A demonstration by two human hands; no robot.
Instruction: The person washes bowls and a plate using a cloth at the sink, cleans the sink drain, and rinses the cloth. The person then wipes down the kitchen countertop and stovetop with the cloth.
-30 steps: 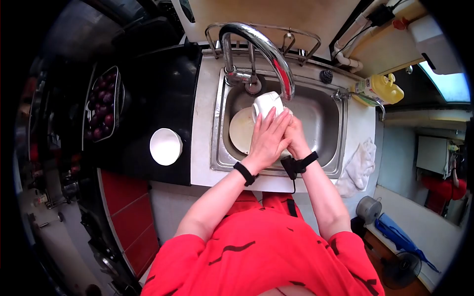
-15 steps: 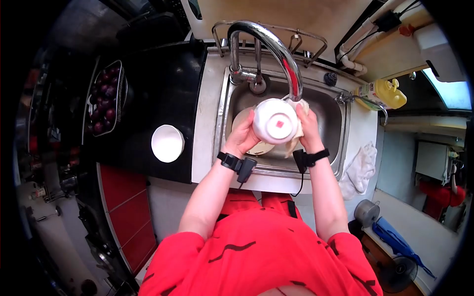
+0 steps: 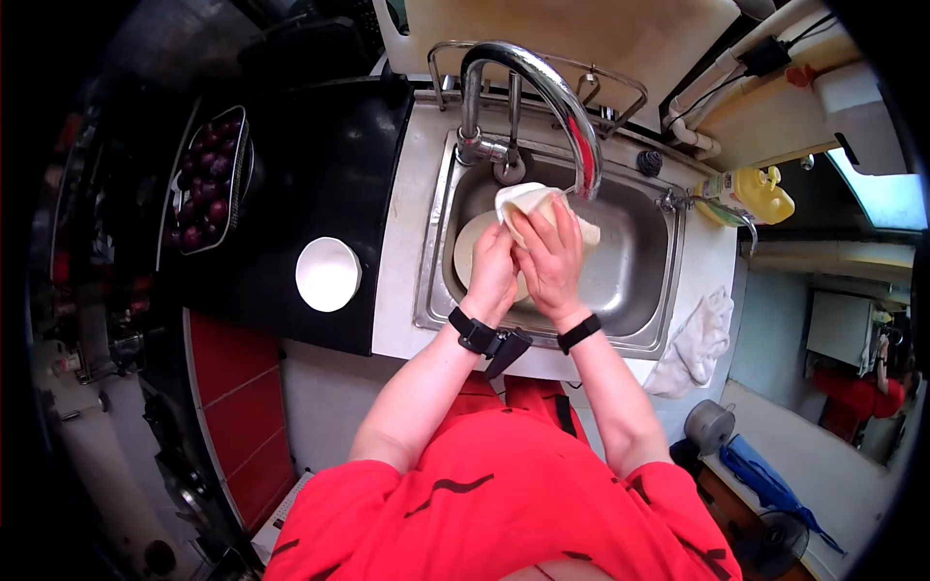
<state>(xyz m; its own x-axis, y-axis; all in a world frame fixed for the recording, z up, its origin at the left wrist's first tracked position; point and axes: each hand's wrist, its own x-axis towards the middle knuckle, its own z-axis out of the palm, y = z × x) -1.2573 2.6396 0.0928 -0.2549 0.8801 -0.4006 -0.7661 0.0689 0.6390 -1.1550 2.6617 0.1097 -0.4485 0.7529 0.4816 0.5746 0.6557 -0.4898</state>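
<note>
One white bowl [image 3: 505, 199] held over sink [image 3: 630, 247], beside faucet [image 3: 542, 77]: left hand [image 3: 492, 269] grips it, right hand [image 3: 552, 263] clutches pale cloth [image 3: 541, 200] against it. Second bowl [image 3: 327, 275] on black counter [image 3: 300, 194].

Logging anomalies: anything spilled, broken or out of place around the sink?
No spill or damage visible. Only the white cloth looks untidy: crumpled, not folded, at the near right corner of the counter.

Counted around one sink [image 3: 630, 261]: two hands [image 3: 492, 274] [image 3: 552, 261], one cloth [image 3: 535, 199], one held bowl [image 3: 503, 200] above; one counter bowl [image 3: 327, 275] left; one faucet [image 3: 554, 79] behind
</note>
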